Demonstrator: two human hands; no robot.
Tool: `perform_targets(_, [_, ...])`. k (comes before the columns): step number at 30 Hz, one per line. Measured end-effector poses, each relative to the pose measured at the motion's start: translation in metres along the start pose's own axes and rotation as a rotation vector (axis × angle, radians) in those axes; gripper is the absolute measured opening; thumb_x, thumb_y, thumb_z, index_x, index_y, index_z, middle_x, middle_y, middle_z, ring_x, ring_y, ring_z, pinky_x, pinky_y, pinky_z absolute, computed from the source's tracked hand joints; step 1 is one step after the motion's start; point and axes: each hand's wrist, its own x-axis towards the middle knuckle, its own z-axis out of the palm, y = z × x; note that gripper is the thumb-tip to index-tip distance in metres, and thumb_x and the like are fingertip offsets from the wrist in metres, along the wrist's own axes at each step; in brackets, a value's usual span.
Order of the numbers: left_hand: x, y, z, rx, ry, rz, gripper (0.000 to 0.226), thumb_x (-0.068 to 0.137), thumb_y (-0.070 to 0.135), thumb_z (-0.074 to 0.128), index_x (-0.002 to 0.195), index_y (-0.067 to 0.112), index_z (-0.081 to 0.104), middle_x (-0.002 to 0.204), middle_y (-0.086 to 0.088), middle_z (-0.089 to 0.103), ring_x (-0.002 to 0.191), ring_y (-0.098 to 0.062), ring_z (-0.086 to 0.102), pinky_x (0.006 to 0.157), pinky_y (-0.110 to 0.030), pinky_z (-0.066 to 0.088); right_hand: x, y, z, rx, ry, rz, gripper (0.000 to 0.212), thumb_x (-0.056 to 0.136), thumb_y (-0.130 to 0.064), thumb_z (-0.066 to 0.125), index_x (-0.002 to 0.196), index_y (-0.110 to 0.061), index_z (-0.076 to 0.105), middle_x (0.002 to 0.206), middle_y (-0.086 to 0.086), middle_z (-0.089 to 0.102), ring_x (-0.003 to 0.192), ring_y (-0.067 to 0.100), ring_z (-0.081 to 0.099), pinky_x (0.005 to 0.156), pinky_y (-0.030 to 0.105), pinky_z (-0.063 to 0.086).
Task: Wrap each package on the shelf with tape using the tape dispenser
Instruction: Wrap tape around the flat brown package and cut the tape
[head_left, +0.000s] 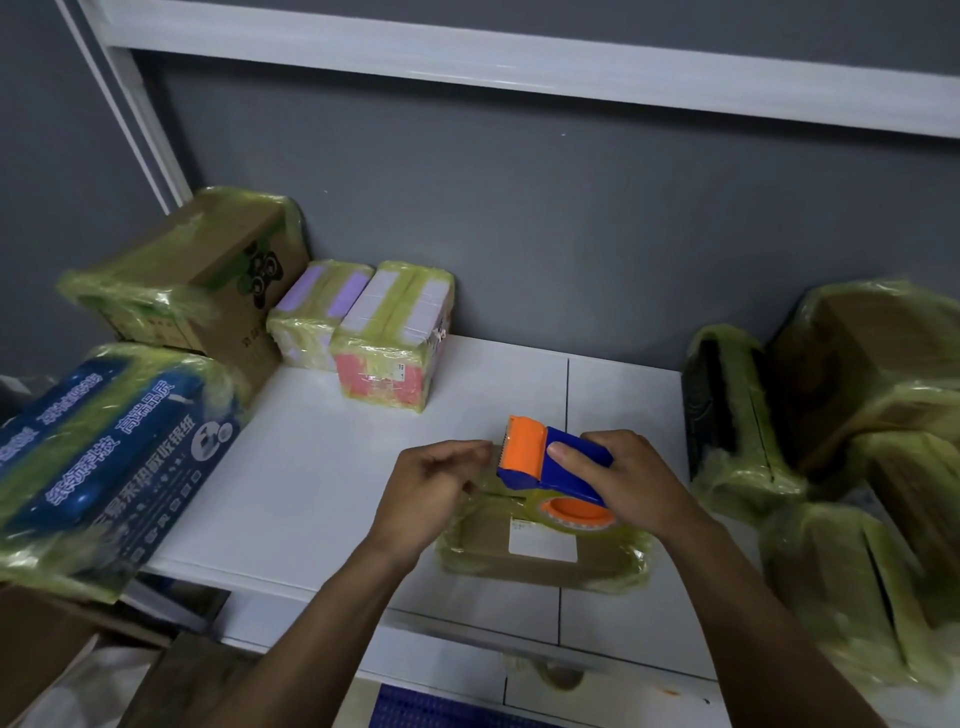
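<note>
Blue-and-orange tape dispenser (550, 467), one only, held in the right hand (631, 486): thumb laid across the blue body, fingers wrapped round the far side, orange cutter end pointing left. One tape roll (582, 519) with an orange core sits on its underside, film yellowish and clear.

Left hand (431, 488) is just left of the grip, fingers curled, tips drawn together right beside the cutter teeth. Cannot tell whether they pinch a strip of tape; the film is too clear to see.

Directly under the grip is one flat brown package (488, 556), lying on the white shelf (311, 467). It has one white label (543, 543) on top and yellowish tape bunched at its corners. The roll is just over it; contact unclear.

Left of the grip are four wrapped packages:
- One pink-and-white pack (395, 338), nearest, up and left of the grip.
- One purple-and-white pack (317, 312), touching the pink one on its left. Both are against the grey back wall (571, 234).
- One big cardboard box (208, 275) with a dark cartoon print, further left.
- One blue box (104, 452) with white and yellow lettering, in front of the cardboard box and overhanging the shelf's near edge.

Right of the grip, near it, is one dark package (722, 415), standing, tape over it. Past that is a pile of brown boxes (878, 353), all taped. At least three; the edges blur, so an exact count is not possible.

Below the grip, at the shelf's front lip, is one wad of yellowish film (550, 675).
</note>
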Motion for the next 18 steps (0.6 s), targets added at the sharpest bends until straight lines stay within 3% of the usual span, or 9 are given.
perform_targets(3, [0.0027, 0.0002, 0.0033, 0.053, 0.008, 0.009, 0.027, 0.097, 0.007, 0.060, 0.101, 0.023, 0.082, 0.095, 0.014, 0.077, 0.085, -0.004, 0.069, 0.063, -0.012, 0.050, -0.0005, -0.0014, 0.0003, -0.026, -0.002, 0.001, 0.042, 0.083, -0.066, 0.055, 0.102, -0.030, 0.064, 0.088, -0.018, 0.072, 0.083, 0.004, 0.072, 0.063, 0.013, 0.051])
perform_targets(9, [0.0015, -0.0007, 0.0075, 0.025, -0.005, 0.011, 0.023, 0.097, 0.010, 0.064, 0.093, 0.024, 0.081, 0.089, 0.014, 0.077, 0.080, 0.002, 0.068, 0.069, -0.017, 0.049, -0.0031, -0.0051, -0.0011, -0.028, -0.003, 0.017, 0.041, 0.081, -0.068, 0.055, 0.100, -0.031, 0.063, 0.089, -0.020, 0.072, 0.083, 0.000, 0.071, 0.062, 0.012, 0.051])
perform_targets(13, [0.0023, -0.0008, 0.0046, -0.020, -0.017, -0.022, 0.014, 0.095, 0.018, 0.068, 0.096, 0.023, 0.081, 0.084, 0.015, 0.076, 0.073, 0.005, 0.065, 0.059, -0.010, 0.046, -0.0043, -0.0078, -0.0013, 0.006, 0.001, 0.003, 0.065, 0.069, -0.087, 0.049, 0.096, -0.031, 0.064, 0.086, -0.020, 0.073, 0.083, 0.000, 0.072, 0.063, 0.013, 0.051])
perform_targets(18, [0.0020, -0.0073, 0.0038, 0.020, -0.003, 0.026, 0.013, 0.096, 0.018, 0.069, 0.092, 0.024, 0.080, 0.091, 0.013, 0.077, 0.091, -0.003, 0.070, 0.075, -0.018, 0.054, -0.0044, -0.0071, -0.0011, 0.009, 0.004, -0.008, 0.070, 0.065, -0.089, 0.046, 0.096, -0.029, 0.065, 0.084, -0.019, 0.073, 0.082, 0.000, 0.072, 0.063, 0.013, 0.052])
